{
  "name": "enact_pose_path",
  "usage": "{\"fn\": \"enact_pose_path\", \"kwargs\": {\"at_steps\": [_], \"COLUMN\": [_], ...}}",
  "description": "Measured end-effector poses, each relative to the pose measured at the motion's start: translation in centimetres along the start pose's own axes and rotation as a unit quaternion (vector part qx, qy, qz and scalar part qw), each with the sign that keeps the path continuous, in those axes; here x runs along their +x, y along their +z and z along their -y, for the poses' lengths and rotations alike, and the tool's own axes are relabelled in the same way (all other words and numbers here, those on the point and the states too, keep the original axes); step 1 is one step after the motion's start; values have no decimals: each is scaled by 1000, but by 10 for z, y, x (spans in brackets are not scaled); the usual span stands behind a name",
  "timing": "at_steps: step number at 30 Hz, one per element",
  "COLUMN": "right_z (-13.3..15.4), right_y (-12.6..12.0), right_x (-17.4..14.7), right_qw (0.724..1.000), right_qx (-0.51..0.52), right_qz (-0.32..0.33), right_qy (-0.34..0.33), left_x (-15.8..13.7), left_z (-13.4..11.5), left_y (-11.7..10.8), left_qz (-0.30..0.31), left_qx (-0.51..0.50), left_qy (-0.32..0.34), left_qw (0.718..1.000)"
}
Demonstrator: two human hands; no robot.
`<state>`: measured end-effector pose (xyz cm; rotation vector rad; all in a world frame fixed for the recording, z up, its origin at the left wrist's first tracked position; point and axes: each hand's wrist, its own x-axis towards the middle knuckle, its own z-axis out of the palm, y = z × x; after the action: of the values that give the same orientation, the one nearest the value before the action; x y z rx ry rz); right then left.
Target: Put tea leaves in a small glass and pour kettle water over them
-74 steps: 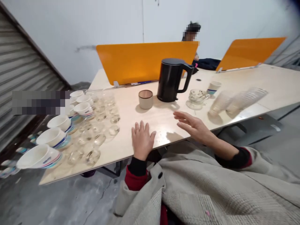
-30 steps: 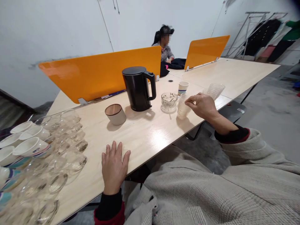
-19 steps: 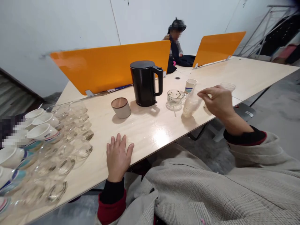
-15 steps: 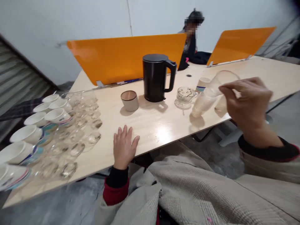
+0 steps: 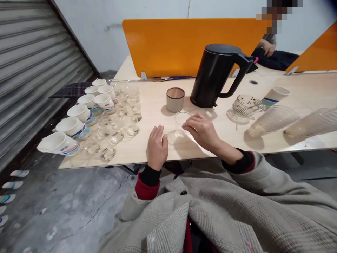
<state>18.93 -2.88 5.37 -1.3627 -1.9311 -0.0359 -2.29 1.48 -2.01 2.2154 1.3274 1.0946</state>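
My right hand point(image 5: 202, 131) pinches the rim of a clear plastic cup point(image 5: 176, 135) over the table in front of me. The cup is faint, and I cannot tell whether its base touches the wood. To its left, my left hand point(image 5: 157, 147) rests on the table point(image 5: 137, 150) near the front edge, fingers stretched out and holding nothing. Left of that hand stand rows of clear plastic cups point(image 5: 131, 129) with dark bits in their bottoms. Several white paper cups point(image 5: 79, 113) with blue bands stand beyond them. A small grey pot with a brown top point(image 5: 175, 102) sits behind the held cup.
A black electric kettle point(image 5: 213, 79) stands behind my right hand. Farther right are a glass teacup point(image 5: 244, 106) with dark specks, a paper cup point(image 5: 273, 96) and two stacks of clear cups point(image 5: 276, 119). An orange divider point(image 5: 189, 45) runs behind; a person sits beyond it.
My right hand has come from the clear cup stacks at the right to the middle of the table, carrying a clear cup. My left hand stays on the table. The view has swung left and down.
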Motion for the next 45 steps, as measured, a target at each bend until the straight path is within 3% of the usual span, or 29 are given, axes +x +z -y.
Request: {"fn": "enact_pose_path", "kwargs": {"at_steps": [3, 7, 14, 21, 25, 28, 32, 37, 41, 45], "right_z": [0, 2, 0, 2, 4, -5, -37, -90, -108, -108], "right_y": [21, 30, 24, 18, 7, -14, -50, -73, -68, -60], "right_x": [4, 6, 4, -2, -7, -17, -36, -56, -60, -59], "right_qw": [999, 997, 999, 999, 1000, 997, 969, 923, 911, 918], "right_qx": [-22, -46, -15, 2, 3, -31, -80, -105, -70, -34], "right_qz": [43, 64, 37, 22, -11, -67, -150, -166, -147, -135], "right_qy": [-5, -13, -13, -23, -17, 26, 180, 331, 378, 371], "left_x": [0, 0, 0, 0, 0, 0, -2, -2, -2, -2], "left_z": [-1, -2, -5, -13, -10, -5, 1, 5, 6, 4], "left_y": [0, 0, -2, -7, -7, -3, 1, 3, 3, 3], "left_qz": [-4, -1, 25, 98, 93, 68, 24, -4, -2, 4], "left_qx": [-3, -8, 2, 31, 34, 18, -18, -40, -38, -37], "left_qy": [7, 7, 5, 19, 12, 13, 22, 36, 31, 22], "left_qw": [1000, 1000, 1000, 995, 995, 997, 999, 999, 999, 999]}}
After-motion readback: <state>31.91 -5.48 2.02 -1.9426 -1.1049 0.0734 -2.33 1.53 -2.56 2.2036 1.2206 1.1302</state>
